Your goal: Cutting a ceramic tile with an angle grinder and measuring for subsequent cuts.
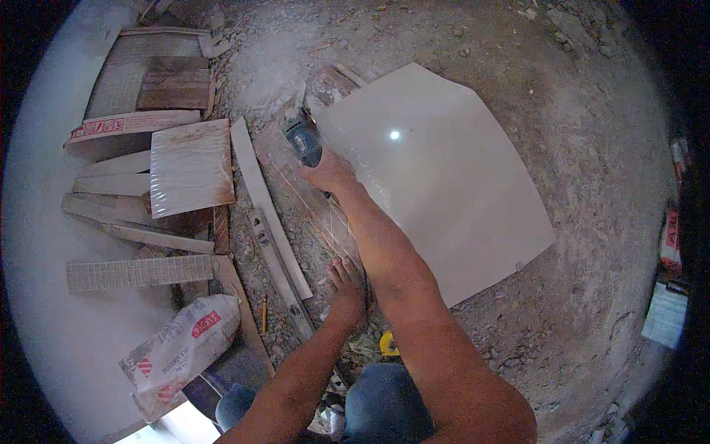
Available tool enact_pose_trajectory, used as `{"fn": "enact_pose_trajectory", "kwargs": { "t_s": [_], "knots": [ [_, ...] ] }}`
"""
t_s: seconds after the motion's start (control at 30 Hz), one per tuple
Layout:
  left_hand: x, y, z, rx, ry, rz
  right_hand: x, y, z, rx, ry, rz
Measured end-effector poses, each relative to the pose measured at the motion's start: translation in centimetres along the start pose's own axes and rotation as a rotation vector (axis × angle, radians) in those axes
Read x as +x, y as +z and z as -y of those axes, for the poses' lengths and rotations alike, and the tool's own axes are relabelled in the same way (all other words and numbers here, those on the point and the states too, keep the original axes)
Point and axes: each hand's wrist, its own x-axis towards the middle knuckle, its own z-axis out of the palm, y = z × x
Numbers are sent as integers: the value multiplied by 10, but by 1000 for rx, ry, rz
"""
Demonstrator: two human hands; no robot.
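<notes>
Large tile [458, 192] lies flat over dusty ground [599, 214]; pale beige, glossy, white specks along left edge; power tool [302, 139], dark teal, head pointing away, sits just beside that edge; contact unclear.

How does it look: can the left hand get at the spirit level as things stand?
Likely yes: the left hand is just right of the spirit level, and nothing appears to lie over the level's middle. The pale strip lies alongside but looks low enough to reach over.
</notes>
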Motion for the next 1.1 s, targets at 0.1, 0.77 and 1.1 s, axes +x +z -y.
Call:
{"fn": "enact_pose_trajectory", "kwargs": {
  "t_s": [0.1,0.77,1.1],
  "knots": [
    [3,8,1,-110,-31,-79,1,3,-2,-18,-8,-15],
    [-10,-28,-8,-153,12,7,-28,-7,-12,-24,48,14],
    [-5,-21,-10,-99,5,-43,-35,-3,-22,7,49,-50]
  ]
}}
